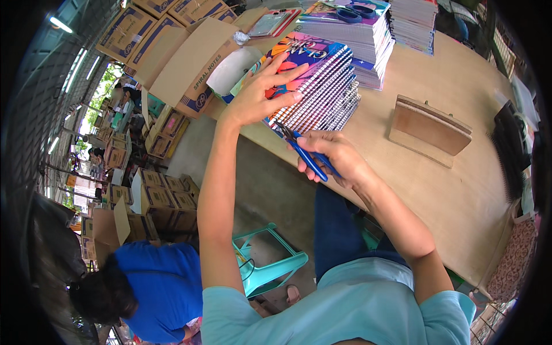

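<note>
A stack of spiral notebooks point(330, 86) with colourful covers lies near the table's left edge, its white wire coils facing right and toward me. My left hand point(261, 92) rests on the top cover with its fingers spread. In my right hand point(333, 154) is a pair of blue-handled wire cutters point(307, 152). Their jaws reach the near corner of the stack, at the end of the coils. Whether the jaws touch a wire is too small to tell.
Behind stand taller piles of notebooks or paper point(376, 46), with dark-handled scissors point(351, 12) on one. A wooden stand point(431, 129) sits on the table point(402, 190). Left are open cartons point(190, 75). A person in blue point(161, 287) bends near a turquoise stool point(270, 261).
</note>
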`<action>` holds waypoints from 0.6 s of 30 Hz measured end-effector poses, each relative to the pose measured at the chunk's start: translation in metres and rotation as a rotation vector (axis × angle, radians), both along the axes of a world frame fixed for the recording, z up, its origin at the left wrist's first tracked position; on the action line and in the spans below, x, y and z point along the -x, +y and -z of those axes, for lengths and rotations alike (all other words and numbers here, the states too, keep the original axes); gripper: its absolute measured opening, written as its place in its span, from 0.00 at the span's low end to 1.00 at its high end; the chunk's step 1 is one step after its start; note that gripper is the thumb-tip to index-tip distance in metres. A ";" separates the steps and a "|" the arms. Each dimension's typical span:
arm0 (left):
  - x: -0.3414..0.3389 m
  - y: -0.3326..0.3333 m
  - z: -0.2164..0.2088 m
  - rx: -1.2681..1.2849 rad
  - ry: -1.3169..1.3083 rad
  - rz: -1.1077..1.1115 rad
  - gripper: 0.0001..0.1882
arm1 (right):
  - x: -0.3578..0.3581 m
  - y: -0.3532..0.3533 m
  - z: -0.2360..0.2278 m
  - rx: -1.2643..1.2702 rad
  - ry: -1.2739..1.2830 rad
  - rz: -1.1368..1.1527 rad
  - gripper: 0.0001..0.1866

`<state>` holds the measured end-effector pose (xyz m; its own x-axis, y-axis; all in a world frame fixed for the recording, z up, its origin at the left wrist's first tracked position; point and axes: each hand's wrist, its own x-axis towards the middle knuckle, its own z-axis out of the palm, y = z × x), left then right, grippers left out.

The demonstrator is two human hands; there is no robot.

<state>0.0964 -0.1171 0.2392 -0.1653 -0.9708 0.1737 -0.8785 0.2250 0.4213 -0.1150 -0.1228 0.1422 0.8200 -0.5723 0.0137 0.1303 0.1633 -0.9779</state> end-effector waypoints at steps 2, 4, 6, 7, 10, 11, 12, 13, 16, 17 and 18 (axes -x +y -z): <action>0.002 0.002 0.001 0.005 -0.011 0.001 0.34 | 0.000 0.001 0.005 0.044 -0.049 0.055 0.17; 0.005 0.006 0.001 0.012 -0.054 -0.012 0.38 | 0.009 0.007 0.003 0.551 -0.014 0.346 0.19; 0.008 0.007 0.000 -0.007 -0.037 -0.022 0.41 | 0.007 0.008 0.014 0.822 0.006 0.531 0.22; 0.009 0.006 0.000 -0.007 -0.036 -0.018 0.42 | 0.007 0.008 0.017 0.846 0.028 0.529 0.25; 0.006 0.004 0.001 0.000 -0.045 0.002 0.42 | 0.001 0.009 0.017 0.940 0.005 0.604 0.22; 0.005 0.003 0.002 0.004 -0.049 0.011 0.42 | 0.001 0.009 0.016 0.768 -0.006 0.512 0.21; 0.005 0.004 0.002 0.004 -0.052 0.002 0.42 | 0.001 0.009 0.015 0.597 -0.015 0.420 0.20; 0.005 0.004 0.003 0.003 -0.055 -0.006 0.42 | 0.001 0.008 0.014 0.427 -0.024 0.327 0.19; 0.004 0.004 0.004 0.005 -0.046 -0.004 0.42 | -0.001 -0.005 0.011 -0.151 -0.080 0.021 0.17; 0.004 0.004 0.004 0.006 -0.040 0.002 0.42 | 0.001 0.006 0.014 0.297 -0.085 0.291 0.18; 0.004 0.004 0.004 0.012 -0.041 0.002 0.42 | 0.004 0.008 0.015 0.457 -0.068 0.372 0.18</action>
